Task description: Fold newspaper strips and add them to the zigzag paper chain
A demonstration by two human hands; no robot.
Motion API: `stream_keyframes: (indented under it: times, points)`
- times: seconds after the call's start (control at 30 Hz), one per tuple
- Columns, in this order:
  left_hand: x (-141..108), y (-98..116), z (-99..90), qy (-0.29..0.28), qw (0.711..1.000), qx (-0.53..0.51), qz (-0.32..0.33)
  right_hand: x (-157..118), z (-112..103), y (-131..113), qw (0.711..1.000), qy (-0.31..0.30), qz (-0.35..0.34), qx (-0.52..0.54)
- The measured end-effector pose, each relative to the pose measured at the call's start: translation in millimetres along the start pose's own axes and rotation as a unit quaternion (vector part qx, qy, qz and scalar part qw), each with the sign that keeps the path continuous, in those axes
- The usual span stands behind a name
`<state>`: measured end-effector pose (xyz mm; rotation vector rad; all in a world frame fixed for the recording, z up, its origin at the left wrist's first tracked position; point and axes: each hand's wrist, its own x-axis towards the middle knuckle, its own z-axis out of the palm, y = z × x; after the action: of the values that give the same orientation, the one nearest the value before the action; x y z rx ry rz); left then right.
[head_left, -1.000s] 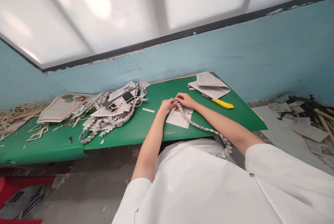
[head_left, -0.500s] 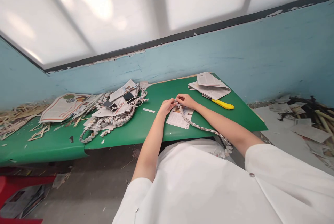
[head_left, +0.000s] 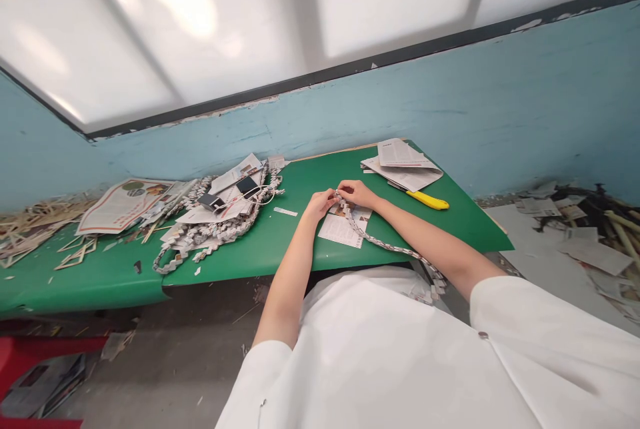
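Note:
A long chain of folded newspaper (head_left: 373, 238) runs from my fingers across the green table and over its front edge toward my lap. My left hand (head_left: 321, 203) pinches the chain's far end from the left. From the right, my right hand (head_left: 357, 193) has its fingers closed on the same end, close against the left fingertips. What exactly lies between the fingertips is too small to make out. Beneath the chain and hands lies a printed newspaper sheet (head_left: 341, 232) on the tabletop.
A yellow-handled cutter (head_left: 427, 200) lies partly under folded newspapers (head_left: 403, 166) at the back right. Left of my hands are a narrow paper strip (head_left: 285, 211) and a heap of paper chains (head_left: 220, 232) with a white cable (head_left: 270, 200). A red stool (head_left: 45, 352) stands lower left.

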<state>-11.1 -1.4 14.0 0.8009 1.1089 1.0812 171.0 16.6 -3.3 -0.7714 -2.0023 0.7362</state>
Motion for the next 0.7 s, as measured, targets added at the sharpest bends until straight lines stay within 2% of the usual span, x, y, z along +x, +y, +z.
stream_keyframes:
  times: [0.27, 0.53, 0.7]
  points:
    - [0.3, -1.0, -1.2, -0.002, 1.0, 0.0, 0.011, 1.2, -5.8, -1.0, 0.997, -0.021, -0.036, -0.068]
    - [6.7, -6.8, -4.9, 0.001, 0.999, 0.018, 0.032, 3.3, -5.5, 12.5, 0.997, -0.022, 0.003, -0.076]
    - [8.5, -11.2, -5.8, 0.0, 0.999, 0.029, 0.045, 4.4, -6.4, 14.4, 0.994, -0.032, -0.014, -0.102]
